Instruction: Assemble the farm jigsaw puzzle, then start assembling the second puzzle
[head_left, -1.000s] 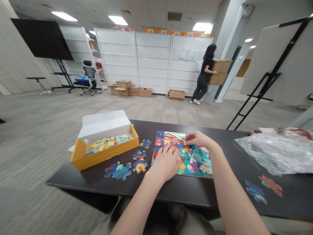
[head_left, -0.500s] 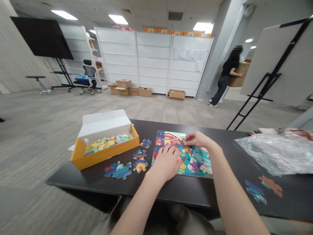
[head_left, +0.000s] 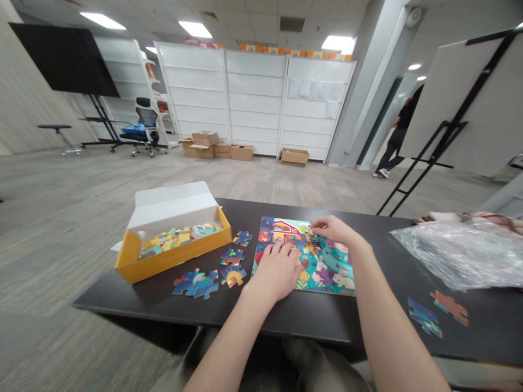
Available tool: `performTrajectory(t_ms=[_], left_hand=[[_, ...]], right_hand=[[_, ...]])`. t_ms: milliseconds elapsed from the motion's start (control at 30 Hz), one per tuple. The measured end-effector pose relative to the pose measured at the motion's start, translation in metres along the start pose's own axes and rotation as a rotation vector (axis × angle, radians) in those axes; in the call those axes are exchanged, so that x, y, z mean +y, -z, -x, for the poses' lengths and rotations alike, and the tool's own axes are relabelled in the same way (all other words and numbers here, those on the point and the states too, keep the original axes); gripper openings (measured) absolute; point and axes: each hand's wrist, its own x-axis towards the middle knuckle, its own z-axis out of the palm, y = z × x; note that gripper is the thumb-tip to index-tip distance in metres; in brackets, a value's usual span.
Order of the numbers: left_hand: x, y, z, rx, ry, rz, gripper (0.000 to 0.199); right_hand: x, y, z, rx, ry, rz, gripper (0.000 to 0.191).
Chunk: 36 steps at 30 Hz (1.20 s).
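Teal-and-red cardboard jigsaw (head_left: 327, 267) lies on the black table (head_left: 318, 321); the left hand (head_left: 278, 272) rests flat, fingers open; the right hand (head_left: 335, 230) pinches at it, grip unclear; a careless nudge could shift loose pieces.

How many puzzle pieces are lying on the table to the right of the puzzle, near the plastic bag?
2. A blue piece and a reddish-brown piece lie side by side on the dark table, below the plastic bag. More could be hidden under the bag.

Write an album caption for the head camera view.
Left hand and right hand rest on a barn jigsaw puzzle beside its open yellow box.
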Motion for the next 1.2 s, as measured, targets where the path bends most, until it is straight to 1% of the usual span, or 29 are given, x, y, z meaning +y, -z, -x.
performTrajectory(t_ms=[167,333,467,600,767,900,967,1067,1133,1200], left_hand=[[0.0,-0.001,-0.001,-0.005,0.006,0.0,0.04],[0.0,0.0,-0.001,-0.003,0.002,0.006,0.038],[0.0,0.001,0.001,-0.004,0.001,0.002,0.037],[0.0,0.0,0.001,0.017,-0.003,-0.004,0.038],[0.0,-0.002,-0.006,0.041,-0.026,-0.019,0.04],[0.004,-0.002,-0.021,0.04,-0.041,-0.024,0.039],[0.007,-0.003,-0.03,0.033,-0.051,-0.019,0.043],[0.011,-0.008,-0.042,0.009,-0.056,-0.02,0.048],[0.012,-0.013,-0.046,-0.002,-0.056,-0.034,0.048],[0.012,-0.019,-0.047,-0.002,-0.052,-0.052,0.049]], right_hand=[[0.001,-0.001,0.0,-0.079,0.004,-0.032,0.018],[0.001,-0.003,0.0,-0.175,-0.054,-0.127,0.02],[0.001,-0.003,0.0,-0.183,-0.097,-0.177,0.022],[0.003,-0.005,0.0,-0.175,-0.112,-0.178,0.019],[0.001,-0.006,0.0,-0.097,-0.116,-0.127,0.013],[-0.008,0.004,0.008,0.035,-0.103,-0.111,0.018],[-0.012,0.012,0.018,0.108,-0.099,-0.103,0.02],[-0.014,0.021,0.039,0.187,-0.135,-0.03,0.02],[-0.012,0.023,0.054,0.205,-0.156,0.018,0.02],[-0.008,0.019,0.067,0.203,-0.155,0.049,0.02]])
